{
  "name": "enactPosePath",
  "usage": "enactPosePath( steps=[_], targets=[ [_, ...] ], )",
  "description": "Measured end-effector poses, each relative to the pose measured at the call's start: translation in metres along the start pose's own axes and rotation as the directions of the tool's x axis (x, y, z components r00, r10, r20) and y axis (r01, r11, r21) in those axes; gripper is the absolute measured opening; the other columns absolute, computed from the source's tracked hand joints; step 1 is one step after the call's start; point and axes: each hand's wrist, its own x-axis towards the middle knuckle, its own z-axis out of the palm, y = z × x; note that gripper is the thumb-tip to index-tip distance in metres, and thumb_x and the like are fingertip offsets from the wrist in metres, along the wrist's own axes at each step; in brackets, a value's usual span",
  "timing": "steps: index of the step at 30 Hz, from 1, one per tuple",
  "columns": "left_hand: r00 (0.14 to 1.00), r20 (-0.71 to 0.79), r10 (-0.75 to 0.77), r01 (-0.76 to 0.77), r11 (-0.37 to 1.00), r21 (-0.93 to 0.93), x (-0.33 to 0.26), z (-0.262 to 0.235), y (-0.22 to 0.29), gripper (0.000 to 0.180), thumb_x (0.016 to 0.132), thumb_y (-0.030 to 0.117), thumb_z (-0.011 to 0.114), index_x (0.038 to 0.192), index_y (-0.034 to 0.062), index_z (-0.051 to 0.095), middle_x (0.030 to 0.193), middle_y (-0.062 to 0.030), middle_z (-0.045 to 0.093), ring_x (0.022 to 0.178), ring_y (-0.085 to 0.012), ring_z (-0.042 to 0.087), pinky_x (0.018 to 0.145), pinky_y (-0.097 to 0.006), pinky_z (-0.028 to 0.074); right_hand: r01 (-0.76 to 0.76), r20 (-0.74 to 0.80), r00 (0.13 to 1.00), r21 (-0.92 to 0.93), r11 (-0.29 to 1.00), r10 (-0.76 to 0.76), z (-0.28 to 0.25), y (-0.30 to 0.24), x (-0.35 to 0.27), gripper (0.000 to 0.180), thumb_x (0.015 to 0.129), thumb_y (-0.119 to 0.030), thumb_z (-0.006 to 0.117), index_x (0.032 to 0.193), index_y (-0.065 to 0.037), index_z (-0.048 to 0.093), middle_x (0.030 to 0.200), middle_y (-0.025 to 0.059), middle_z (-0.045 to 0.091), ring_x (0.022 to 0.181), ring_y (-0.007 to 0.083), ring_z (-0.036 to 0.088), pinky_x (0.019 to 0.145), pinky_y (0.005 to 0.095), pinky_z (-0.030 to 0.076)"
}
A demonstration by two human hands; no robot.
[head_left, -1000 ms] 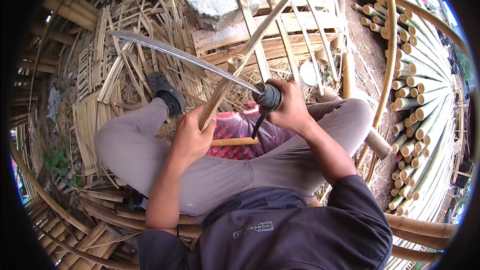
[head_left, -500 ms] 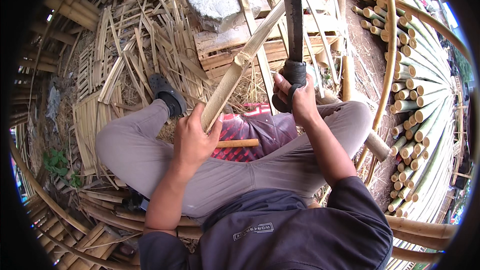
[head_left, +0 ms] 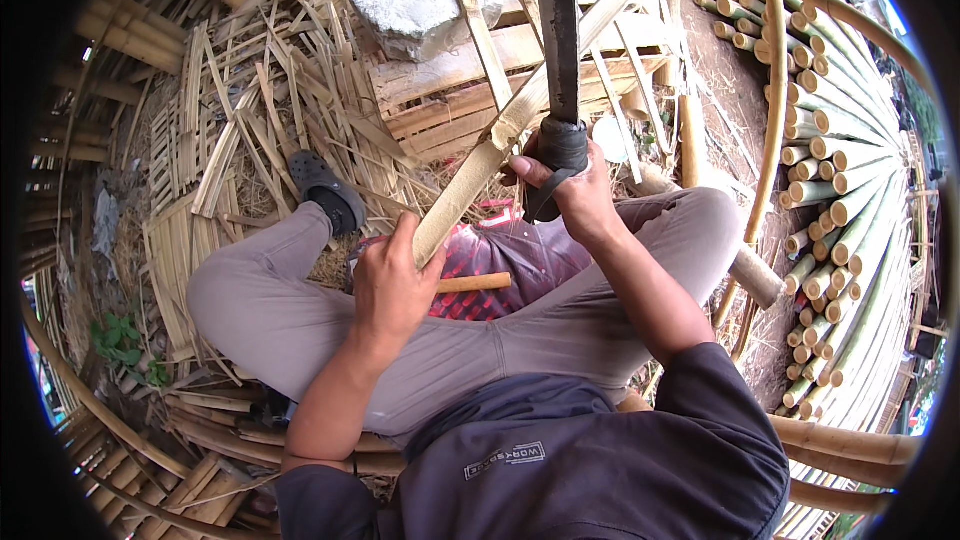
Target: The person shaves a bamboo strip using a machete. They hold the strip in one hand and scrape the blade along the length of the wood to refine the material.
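Observation:
My left hand is closed around the near end of a split bamboo strip. The strip slants away to the upper right, its pale inner face up and a node partway along. In my right hand is a machete with a dark, wrapped handle, its blade pointing away from me. That blade crosses over the far part of the strip; whether they touch I cannot tell. A short round wooden stick lies beside my left hand, over the red and dark cloth between my legs.
Ahead stands a low wooden slatted platform with a pale stone block on it. Split bamboo pieces litter the ground at left. A large stack of bamboo poles lies at right, behind a bent pole.
The bamboo strip's far end has swung to the right, behind the machete blade. My right hand has come closer to the strip's node. The whole view has shifted slightly.

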Motion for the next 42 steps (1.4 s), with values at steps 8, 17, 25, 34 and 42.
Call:
enactPosePath(
  steps=[8, 17, 25, 34, 42],
  targets=[
    [1.0, 0.017, 0.024, -0.022, 0.989, -0.147, 0.0, 0.005, -0.002, 0.023, 0.084, 0.016, 0.075, 0.089, 0.0009, 0.059, 0.073, -0.0204, 0.066, 0.071, -0.0414, 0.066, 0.061, -0.045, 0.05, -0.045, 0.007, 0.999, 0.047, 0.998, 0.044, -0.002, 0.003, 0.001, 0.027, 0.076, -0.007, 0.084, 0.088, -0.002, 0.06, 0.074, 0.0008, 0.061, 0.063, 0.0099, 0.057, 0.058, 0.0273, 0.047],
    [0.987, 0.158, -0.033, 0.112, 0.849, -0.516, 0.0, 0.011, -0.01, 0.017, 0.084, 0.006, 0.075, 0.092, -0.0031, 0.063, 0.079, -0.0115, 0.07, 0.074, -0.0113, 0.065, 0.066, -0.03, 0.05, 0.13, 0.099, 0.986, 0.013, 0.991, -0.131, -0.011, -0.005, 0.006, 0.025, 0.076, -0.003, 0.082, 0.082, -0.002, 0.058, 0.07, -0.0003, 0.06, 0.067, 0.0074, 0.059, 0.06, 0.0263, 0.049],
    [0.96, 0.274, -0.064, 0.232, 0.73, -0.643, 0.0, 0.008, -0.012, 0.014, 0.085, 0.003, 0.072, 0.096, -0.0034, 0.064, 0.079, -0.0026, 0.067, 0.073, -0.0073, 0.06, 0.065, -0.027, 0.05, 0.08, 0.121, 0.988, 0.096, 0.992, -0.092, -0.017, -0.013, 0.007, 0.027, 0.075, -0.001, 0.083, 0.078, -0.005, 0.057, 0.067, -0.0031, 0.055, 0.061, 0.0064, 0.051, 0.055, 0.0258, 0.043],
    [0.953, 0.282, -0.108, 0.281, 0.657, -0.699, -0.005, 0.029, -0.01, 0.009, 0.086, 0.002, 0.068, 0.089, -0.0003, 0.06, 0.068, 0.0012, 0.058, 0.062, -0.002, 0.052, 0.052, -0.024, 0.04, 0.005, 0.018, 1.0, 0.266, 0.964, -0.01, 0.002, -0.006, -0.002, 0.026, 0.078, -0.002, 0.081, 0.08, -0.004, 0.056, 0.07, 0.0015, 0.059, 0.059, 0.0117, 0.061, 0.052, 0.0268, 0.05],
    [0.953, 0.277, -0.127, 0.289, 0.661, -0.692, -0.005, 0.029, 0.005, 0.013, 0.081, 0.002, 0.067, 0.091, -0.0019, 0.06, 0.071, -0.0044, 0.062, 0.065, -0.0066, 0.057, 0.057, -0.028, 0.045, 0.059, -0.07, 0.997, 0.24, 0.969, -0.044, 0.007, -0.003, -0.004, 0.028, 0.082, 0.008, 0.072, 0.097, -0.004, 0.051, 0.08, 0.0051, 0.057, 0.066, 0.0173, 0.063, 0.06, 0.0297, 0.055]
  ],
)
